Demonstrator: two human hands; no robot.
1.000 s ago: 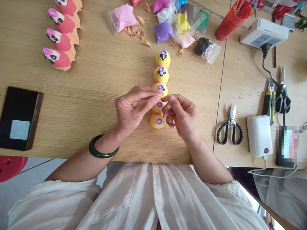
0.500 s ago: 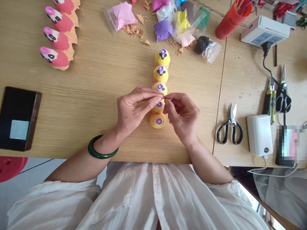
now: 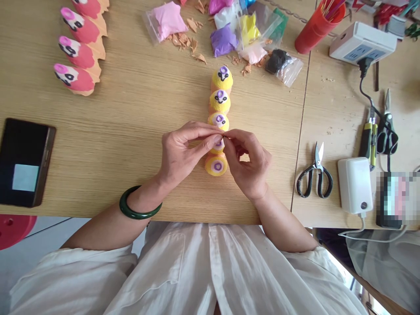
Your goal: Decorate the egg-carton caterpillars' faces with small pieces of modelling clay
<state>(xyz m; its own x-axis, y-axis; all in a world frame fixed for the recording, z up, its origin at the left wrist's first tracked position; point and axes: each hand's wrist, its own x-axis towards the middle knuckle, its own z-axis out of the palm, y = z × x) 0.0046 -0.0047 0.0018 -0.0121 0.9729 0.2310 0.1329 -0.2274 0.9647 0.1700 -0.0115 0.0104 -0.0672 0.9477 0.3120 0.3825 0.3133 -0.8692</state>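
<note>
A row of yellow clay-covered cups (image 3: 219, 101) with purple and black faces runs down the middle of the wooden table (image 3: 131, 109). My left hand (image 3: 183, 151) and my right hand (image 3: 247, 164) meet in a pinch just above the row's fourth piece. Thumb and fingertips of both hands press together on a tiny bit I cannot make out. The nearest piece (image 3: 216, 165), yellow with a purple ring, lies below my fingers. A green bangle (image 3: 139, 205) circles my left wrist.
Pink clay figures (image 3: 75, 43) stand at the far left, a phone (image 3: 24, 162) at the left edge. Bags of coloured clay (image 3: 229, 35) lie at the back. Scissors (image 3: 313, 175), a white adapter (image 3: 355, 186), a power strip (image 3: 362, 41) and a red cup (image 3: 316, 26) sit to the right.
My fingertips have drawn closer together over the yellow row and my right hand has curled more. The view has shifted slightly.
</note>
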